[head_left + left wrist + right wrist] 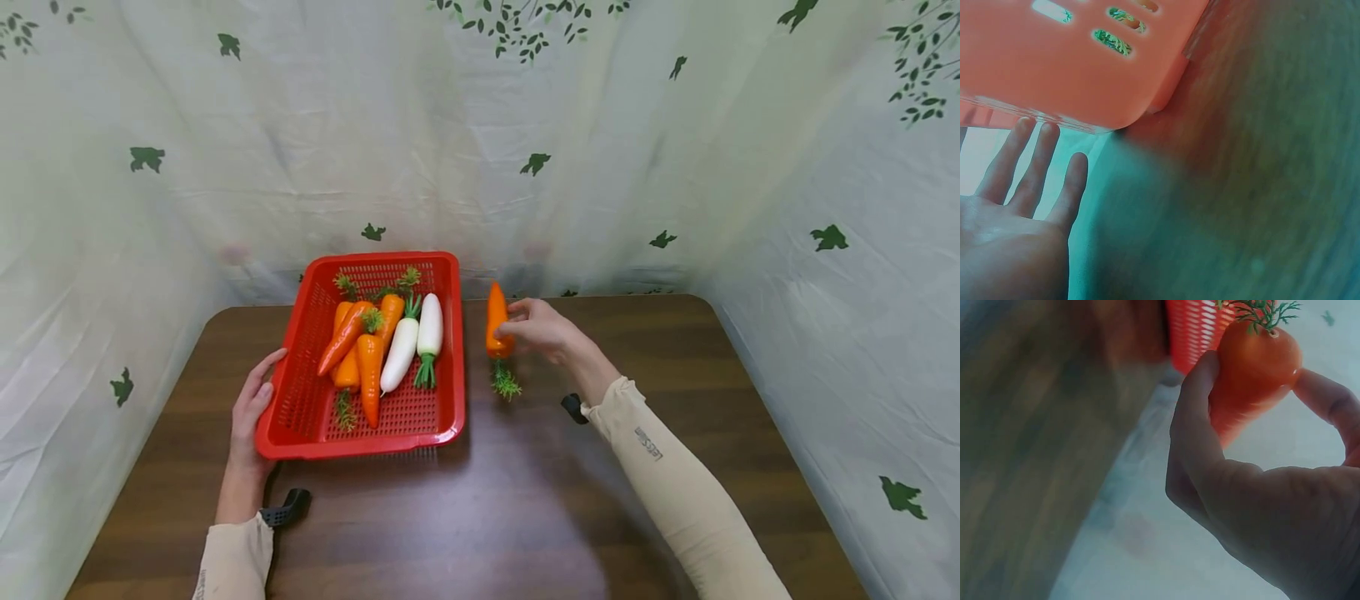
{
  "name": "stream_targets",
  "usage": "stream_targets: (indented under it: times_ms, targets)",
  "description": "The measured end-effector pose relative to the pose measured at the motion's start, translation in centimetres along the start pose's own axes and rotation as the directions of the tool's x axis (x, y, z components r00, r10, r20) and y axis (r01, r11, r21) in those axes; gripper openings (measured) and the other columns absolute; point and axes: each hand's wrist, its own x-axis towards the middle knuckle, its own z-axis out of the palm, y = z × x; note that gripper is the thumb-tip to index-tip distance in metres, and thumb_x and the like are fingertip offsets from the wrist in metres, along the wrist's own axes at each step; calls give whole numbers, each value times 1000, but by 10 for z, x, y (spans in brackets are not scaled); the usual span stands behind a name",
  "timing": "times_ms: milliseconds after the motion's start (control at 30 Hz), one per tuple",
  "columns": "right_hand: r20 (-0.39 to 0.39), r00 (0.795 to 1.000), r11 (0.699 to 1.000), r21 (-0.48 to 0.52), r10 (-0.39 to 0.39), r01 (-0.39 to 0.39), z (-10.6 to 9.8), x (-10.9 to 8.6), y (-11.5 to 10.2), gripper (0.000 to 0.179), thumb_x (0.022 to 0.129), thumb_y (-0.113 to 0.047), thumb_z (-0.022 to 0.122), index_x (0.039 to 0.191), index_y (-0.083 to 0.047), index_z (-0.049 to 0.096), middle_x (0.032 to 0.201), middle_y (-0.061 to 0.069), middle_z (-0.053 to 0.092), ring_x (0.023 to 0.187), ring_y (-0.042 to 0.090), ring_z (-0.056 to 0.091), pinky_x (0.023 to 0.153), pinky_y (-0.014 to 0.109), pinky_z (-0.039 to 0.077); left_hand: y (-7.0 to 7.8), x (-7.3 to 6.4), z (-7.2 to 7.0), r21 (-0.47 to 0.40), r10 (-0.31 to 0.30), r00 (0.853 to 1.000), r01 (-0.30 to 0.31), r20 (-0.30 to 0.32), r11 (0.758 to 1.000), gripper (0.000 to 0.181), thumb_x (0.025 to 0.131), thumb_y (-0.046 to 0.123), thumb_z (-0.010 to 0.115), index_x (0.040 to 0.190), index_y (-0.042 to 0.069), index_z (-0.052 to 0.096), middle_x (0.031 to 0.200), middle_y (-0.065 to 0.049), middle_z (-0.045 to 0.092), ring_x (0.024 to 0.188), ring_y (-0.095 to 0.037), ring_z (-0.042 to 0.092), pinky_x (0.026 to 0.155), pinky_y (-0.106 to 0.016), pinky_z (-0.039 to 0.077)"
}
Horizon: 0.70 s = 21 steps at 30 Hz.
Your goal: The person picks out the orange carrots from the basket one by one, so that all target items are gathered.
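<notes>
An orange toy carrot point(497, 321) with green leaves is pinched between the thumb and fingers of my right hand point(543, 329), just right of the basket. Its tip points away from me and its leaves toward me. In the right wrist view the carrot point(1254, 369) shows its leafy top, with thumb and finger on opposite sides. My left hand point(251, 408) touches the left side of a red plastic basket point(360, 450); in the left wrist view its fingers point(1035, 159) are stretched out at the basket's wall. Several orange carrots point(370, 367) and two white radishes point(430, 325) lie inside the basket.
The basket stands on the left part of a dark wooden table point(495, 517). A pale curtain point(450, 167) with green leaf prints hangs behind the table and along both sides. A dark strap point(287, 508) is on the left wrist.
</notes>
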Motion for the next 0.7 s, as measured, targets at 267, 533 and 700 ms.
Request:
stream_targets:
  times_ms: [267, 533, 700]
  targets:
    - [-33, 999, 996, -85, 4, -6, -10, 6, 33, 67, 98, -5, 68, 154, 7, 34, 143, 29, 54, 122, 39, 66, 107, 56, 54, -1, -1, 0, 19, -5, 1000, 5, -7, 1000, 57, 106, 2, 26, 163, -3, 26, 148, -16, 51, 112, -21, 66, 89, -29, 63]
    - [-74, 995, 976, -203, 63, -77, -11, 14, 53, 65, 96, -6, 69, 150, 8, 38, 140, 29, 54, 114, 37, 69, 96, 48, 62, -1, -2, 0, 50, -4, 1000, 5, -6, 999, 57, 106, 3, 26, 163, -2, 25, 151, -16, 48, 114, -21, 66, 90, -30, 63]
    - [-93, 993, 969, -232, 67, -87, -11, 19, 57, 66, 95, -6, 71, 151, 7, 39, 138, 28, 56, 114, 36, 69, 92, 44, 64, 0, -1, 1, 55, 5, 1000, -5, -7, 998, 57, 106, 3, 26, 163, -2, 25, 150, -16, 49, 114, -21, 66, 89, -29, 63]
